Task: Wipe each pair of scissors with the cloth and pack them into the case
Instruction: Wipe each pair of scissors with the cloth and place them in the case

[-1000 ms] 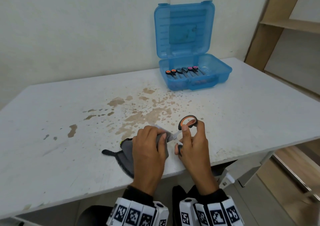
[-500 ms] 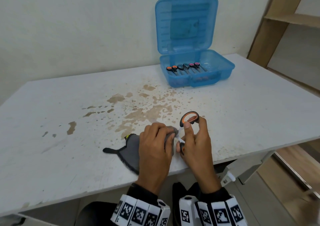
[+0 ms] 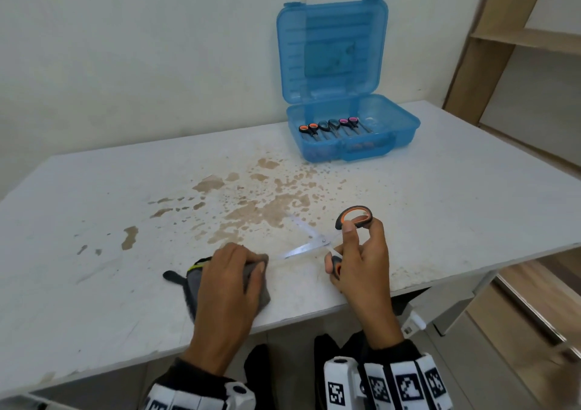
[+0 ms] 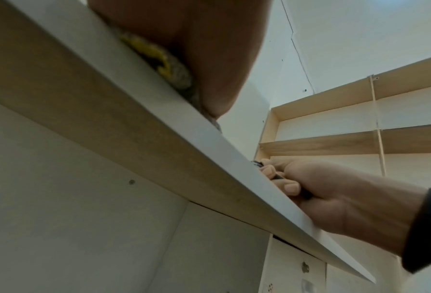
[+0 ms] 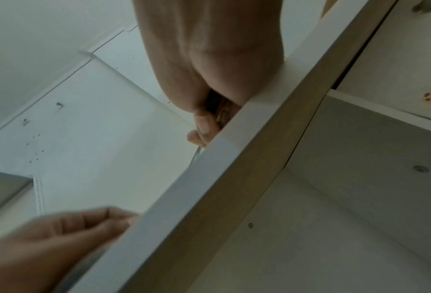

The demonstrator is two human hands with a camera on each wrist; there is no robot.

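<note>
White table [image 3: 94, 208], brown-stained at centre, against a pale wall. Right hand [image 3: 361, 262] grips orange-handled scissors [image 3: 317, 243], blades spread. Left hand [image 3: 228, 280] clutches grey cloth [image 3: 193, 279]. Open blue case [image 3: 405, 128] at the table's far edge.

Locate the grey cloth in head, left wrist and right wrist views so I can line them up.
Head: grey cloth at lower centre, gripped under the left hand near the table's front edge.
Left wrist: a grey and yellow sliver at upper centre, squeezed between palm and table top.
Right wrist: cloth not visible; left hand only, at lower left.
Shared landmark: the table's front edge.
</note>
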